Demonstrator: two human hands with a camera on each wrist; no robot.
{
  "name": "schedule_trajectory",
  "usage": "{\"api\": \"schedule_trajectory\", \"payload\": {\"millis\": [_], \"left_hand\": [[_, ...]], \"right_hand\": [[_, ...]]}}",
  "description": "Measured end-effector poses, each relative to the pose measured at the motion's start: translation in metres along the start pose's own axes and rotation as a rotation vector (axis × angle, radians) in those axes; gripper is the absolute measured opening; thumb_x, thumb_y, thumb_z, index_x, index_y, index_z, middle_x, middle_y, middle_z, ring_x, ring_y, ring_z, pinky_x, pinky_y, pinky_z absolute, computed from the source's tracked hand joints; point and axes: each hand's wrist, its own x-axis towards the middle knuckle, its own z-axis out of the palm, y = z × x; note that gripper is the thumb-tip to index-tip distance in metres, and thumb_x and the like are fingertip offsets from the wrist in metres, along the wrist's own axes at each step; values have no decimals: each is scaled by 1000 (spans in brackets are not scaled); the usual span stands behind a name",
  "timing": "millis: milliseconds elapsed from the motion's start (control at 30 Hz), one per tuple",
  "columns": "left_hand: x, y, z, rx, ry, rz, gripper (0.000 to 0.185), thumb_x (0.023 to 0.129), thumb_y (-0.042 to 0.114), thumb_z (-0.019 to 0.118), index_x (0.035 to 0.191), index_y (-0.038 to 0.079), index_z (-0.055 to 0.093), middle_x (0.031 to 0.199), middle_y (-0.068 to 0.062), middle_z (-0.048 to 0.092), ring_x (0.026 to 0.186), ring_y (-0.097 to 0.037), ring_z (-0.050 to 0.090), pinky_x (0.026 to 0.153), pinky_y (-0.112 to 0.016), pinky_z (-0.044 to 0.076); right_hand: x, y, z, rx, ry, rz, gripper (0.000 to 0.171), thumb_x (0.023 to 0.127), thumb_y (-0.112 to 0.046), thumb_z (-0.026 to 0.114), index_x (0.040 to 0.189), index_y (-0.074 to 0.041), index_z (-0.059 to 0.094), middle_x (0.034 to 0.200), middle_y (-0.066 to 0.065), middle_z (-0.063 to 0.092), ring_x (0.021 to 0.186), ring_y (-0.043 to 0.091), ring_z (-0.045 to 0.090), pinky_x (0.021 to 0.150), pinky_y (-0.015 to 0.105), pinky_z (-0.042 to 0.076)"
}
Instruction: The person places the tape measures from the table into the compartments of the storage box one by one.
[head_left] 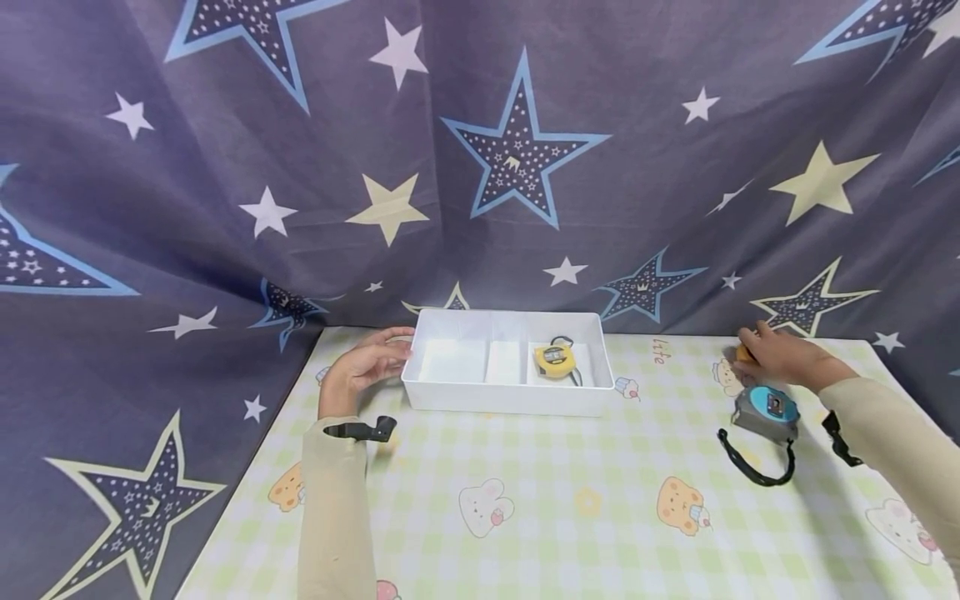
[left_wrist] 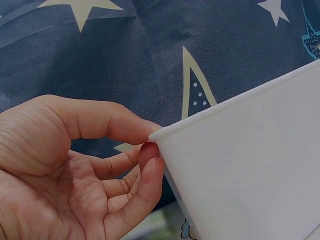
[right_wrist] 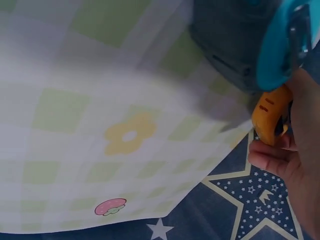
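1. Head view: the white tray (head_left: 502, 396) sits at the back of the desk (head_left: 570, 517), and every place below is given relative to it. Inside, at its right end, lies a yellow stopwatch (head_left: 555, 361).
2. The left hand (head_left: 369, 362) is at the tray's left end; the left wrist view shows thumb and a fingertip (left_wrist: 148, 152) pinching the corner of its rim.
3. Well right of the tray, the right hand (head_left: 783, 358) closes around a small orange object (right_wrist: 270, 114); what it is cannot be told.
4. A grey-and-teal tape measure (head_left: 767, 410) lies just in front of that hand, its black strap (head_left: 753, 467) looped toward the viewer.
5. To grip well, I'd keep the tray pinned and lift the orange piece clear of the tape measure.
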Motion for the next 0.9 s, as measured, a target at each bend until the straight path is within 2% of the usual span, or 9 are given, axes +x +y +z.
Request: {"api": "schedule_trajectory", "payload": {"millis": [167,300,633,800,900], "left_hand": [[0,0,1,-10,-5,3,63,98,-9,47,155,-2,21,93,6,66,82,-7,65,78,-23,55],[0,0,0,-9,-10,1,64,98,-9,47,155,-3,21,92,6,66,81,-7,65,78,-23,55],[0,0,0,2,-6,0,65,99,-8,48,156,-3,19,95,5,67,83,-6,65,79,-23,55],[0,0,0,3,-8,2,64,99,-9,47,156,-4,19,95,6,67,85,-6,65,81,-24,56],[0,-1,-1,12,3,2,64,98,-9,48,156,-3,21,95,7,67,85,-6,65,81,-24,55]], "right_hand": [[-2,-6,-6,-93,90,-58,33,99,-25,67,110,-1,47,90,19,45,70,29,46,58,41,41],[-4,-16,-12,-104,154,-105,30,95,-24,72,107,-5,51,89,14,45,70,24,43,57,38,37],[-3,-49,-27,-135,179,-177,34,93,-24,75,119,-8,59,92,11,47,73,21,42,58,36,37],[-6,-66,-31,-242,276,-284,39,91,-31,77,119,-10,59,91,8,47,72,17,41,60,34,37],[-6,-73,-32,-296,370,-367,38,96,-41,69,119,-12,60,90,7,47,70,15,38,59,33,36]]}}
